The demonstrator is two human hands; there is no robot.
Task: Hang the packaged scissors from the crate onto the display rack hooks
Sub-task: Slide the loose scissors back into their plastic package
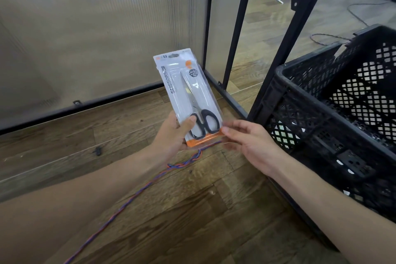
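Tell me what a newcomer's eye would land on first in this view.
First, the packaged scissors, held upright at the centre over the wooden floor: the left hand grips the pack's lower left, the right hand pinches its lower right corner. Next, the black lattice crate at right. A twisted orange-and-blue cord runs across the floor below the hands.

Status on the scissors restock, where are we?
Done: one scissors pack is out of the black crate.
In hand: the left hand grips its lower end, thumb on the front; the right hand pinches the bottom corner.
Left: hanging it. No rack hooks are in view, only the black frame, and what remains in the crate cannot be made out.
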